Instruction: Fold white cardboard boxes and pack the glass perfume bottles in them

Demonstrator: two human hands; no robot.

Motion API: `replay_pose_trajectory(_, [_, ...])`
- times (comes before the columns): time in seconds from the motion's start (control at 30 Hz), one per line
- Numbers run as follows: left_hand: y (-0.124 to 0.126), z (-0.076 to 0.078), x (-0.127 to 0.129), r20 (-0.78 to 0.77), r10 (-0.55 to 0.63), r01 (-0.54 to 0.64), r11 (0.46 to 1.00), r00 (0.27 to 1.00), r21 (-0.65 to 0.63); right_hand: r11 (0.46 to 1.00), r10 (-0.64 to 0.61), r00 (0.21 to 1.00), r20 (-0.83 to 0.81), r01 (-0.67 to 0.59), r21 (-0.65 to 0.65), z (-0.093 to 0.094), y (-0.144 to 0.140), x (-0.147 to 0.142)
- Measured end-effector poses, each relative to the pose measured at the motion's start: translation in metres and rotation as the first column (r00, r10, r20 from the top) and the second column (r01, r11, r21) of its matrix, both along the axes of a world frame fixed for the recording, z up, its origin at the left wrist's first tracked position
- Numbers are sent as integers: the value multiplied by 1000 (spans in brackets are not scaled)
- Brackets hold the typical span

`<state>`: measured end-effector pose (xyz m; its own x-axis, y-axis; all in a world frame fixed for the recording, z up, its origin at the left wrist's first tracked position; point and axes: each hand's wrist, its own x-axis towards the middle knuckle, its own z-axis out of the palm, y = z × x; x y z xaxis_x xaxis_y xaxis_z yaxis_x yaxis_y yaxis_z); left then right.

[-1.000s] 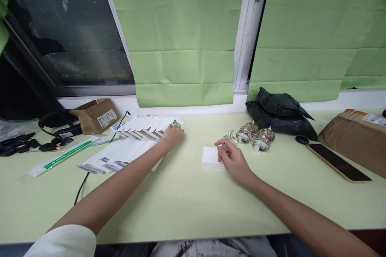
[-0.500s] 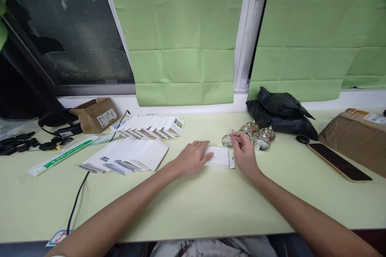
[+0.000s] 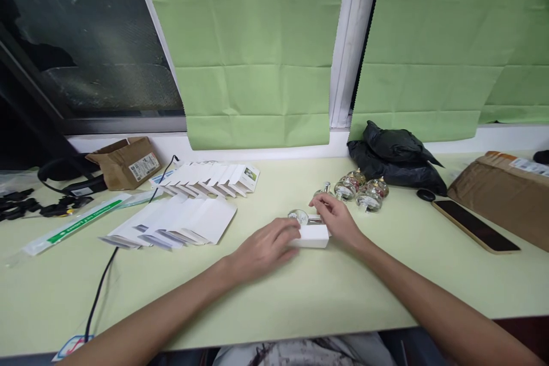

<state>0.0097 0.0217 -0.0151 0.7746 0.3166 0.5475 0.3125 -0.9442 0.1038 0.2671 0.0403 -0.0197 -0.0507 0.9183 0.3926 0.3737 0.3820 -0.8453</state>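
My left hand (image 3: pixel 270 243) holds the left end of a small white box (image 3: pixel 314 236) on the table, fingers bent over it. Directly behind the box, a round, clear, glass-like piece with a silvery stem (image 3: pixel 299 217) is partly hidden by it. At the box's right end is my right hand (image 3: pixel 337 217), its fingers drawn together; whatever is between them is hidden. Just beyond the right hand sit several round, shiny ornamental pieces (image 3: pixel 369 197) with gold-coloured parts. One with a silver tip (image 3: pixel 327 187) is partly covered by that hand.
Two rows of white folded cartons (image 3: pixel 210 220) lie to the left. Behind them stands an open brown box (image 3: pixel 128 163). A black cable (image 3: pixel 100 291) crosses the left side. On the right are black plastic bags (image 3: pixel 397 160), a phone (image 3: pixel 476 226) and a brown parcel (image 3: pixel 506 194).
The white box, flat before, now shows a taller front side. A round clear piece has come into view behind it. My right hand has moved slightly left and down, off the ornamental pieces.
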Motion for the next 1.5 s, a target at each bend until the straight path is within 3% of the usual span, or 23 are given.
replay_pose_trajectory(0.1, [-15, -3, -5, -4, -20, 20, 1000, 1000, 22, 995, 83, 980, 180, -92, 43, -1, -1, 1])
replay_pose_trajectory(0.27, [-29, 0, -7, -97, -17, 11, 998, 995, -58, 978, 123, 842, 525, -193, 80, -11, -3, -4])
replay_pose_trajectory(0.43, [-30, 8, -10, -87, 11, -17, 998, 996, -63, 978, 131, 809, 574, -199, 57, -16, -1, -6])
replay_pose_trajectory(0.53, [-32, 26, -18, -45, 78, -86, 972, 996, -219, 980, 152, 823, 547, -196, 22, -12, -2, -2])
replay_pose_trajectory(0.6, [-33, 42, -27, -59, 117, -131, 915, 991, -382, 980, 163, 828, 537, -198, 7, -11, -2, 1])
replay_pose_trajectory(0.73, [-21, 64, -54, -105, 241, -250, 720, 965, -647, 978, 166, 830, 532, -206, 16, -12, 0, 2])
replay_pose_trajectory(0.83, [-3, 59, -77, -169, 290, -312, 573, 942, -758, 981, 158, 832, 532, -194, 12, -14, 0, 2])
replay_pose_trajectory(0.9, [7, 50, -87, -217, 377, -403, 535, 900, -742, 981, 162, 828, 536, -195, 5, -14, 0, 1])
replay_pose_trajectory(0.97, [9, 39, -88, -230, 449, -481, 594, 864, -646, 980, 161, 825, 542, -198, 10, -14, -1, 1])
replay_pose_trajectory(1.03, [2, 27, -81, -220, 477, -522, 724, 851, -451, 979, 158, 821, 548, -205, 24, -14, -2, 0])
replay_pose_trajectory(1.1, [-10, 13, -67, -195, 522, -556, 799, 830, -229, 977, 154, 820, 551, -208, 37, -13, -2, 0])
replay_pose_trajectory(1.2, [-29, -10, -45, -200, 568, -580, 814, 799, -6, 977, 151, 821, 550, -209, 44, -13, -2, 0])
replay_pose_trajectory(1.27, [-36, -16, -36, -189, 575, -579, 814, 796, 41, 977, 149, 822, 549, -207, 45, -13, -3, 0])
replay_pose_trajectory(1.37, [-37, 1, -36, -189, 551, -576, 810, 813, -112, 975, 154, 818, 554, -216, 48, -14, -4, -1])
replay_pose_trajectory(1.43, [-33, 25, -41, -153, 564, -579, 740, 811, -344, 975, 155, 820, 550, -217, 48, -12, -5, -2])
replay_pose_trajectory(1.5, [-29, 47, -45, -49, 549, -465, 654, 835, -597, 977, 139, 838, 528, -201, 63, -8, -7, -3])
